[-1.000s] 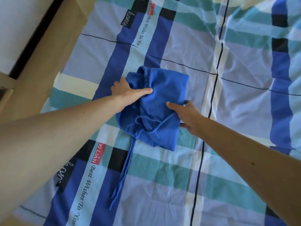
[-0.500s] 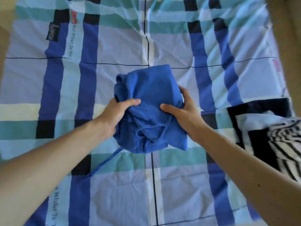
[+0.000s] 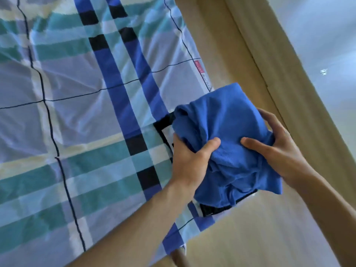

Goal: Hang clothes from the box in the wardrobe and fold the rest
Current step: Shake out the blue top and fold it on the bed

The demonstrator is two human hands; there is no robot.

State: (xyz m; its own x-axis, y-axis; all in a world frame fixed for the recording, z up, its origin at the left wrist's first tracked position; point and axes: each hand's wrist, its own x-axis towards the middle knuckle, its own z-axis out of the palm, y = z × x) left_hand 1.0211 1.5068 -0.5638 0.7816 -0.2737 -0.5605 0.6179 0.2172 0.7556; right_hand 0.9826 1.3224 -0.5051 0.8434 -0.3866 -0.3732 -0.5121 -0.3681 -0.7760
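**Where it is:** the bundled-up bright blue knit garment [image 3: 227, 135] is riding between both hands, over the corner of the blue, teal and white plaid bed sheet [image 3: 81, 116], close to the tan wood-coloured bed frame [image 3: 231, 60].

**Left hand:** the left hand [image 3: 189, 162] is gripping the near-left side, thumb pressing down on top and fingers tucking underneath, out of sight.

**Right hand:** the right hand [image 3: 279, 151] is clamping the right side, thumb lying on top and fingers wrapping round the far edge.

**Underneath:** a black-and-white patterned cloth [image 3: 163, 126] is peeking out below. Honestly can't tell if the garment is touching it or hovering just over it.

**How it's handling:** looking light and floppy to me. It's bunching and creasing under the thumbs, and the lower edge is sagging past the hands, so it's not going to hold a fold on its own.

**Grip-wise:** not slippery and not fragile, so squeezing isn't hurting anything. The risk I'm seeing is the layers sliding apart and the whole fold coming undone.

**Where to hold:** I'm thinking both sides at once, thumbs on top and fingers flat beneath as a shelf, like here. Pinching one corner is asking for it to unroll.

**Setting down:** probably wanting a flat drop, with palms pressing it smooth afterwards.
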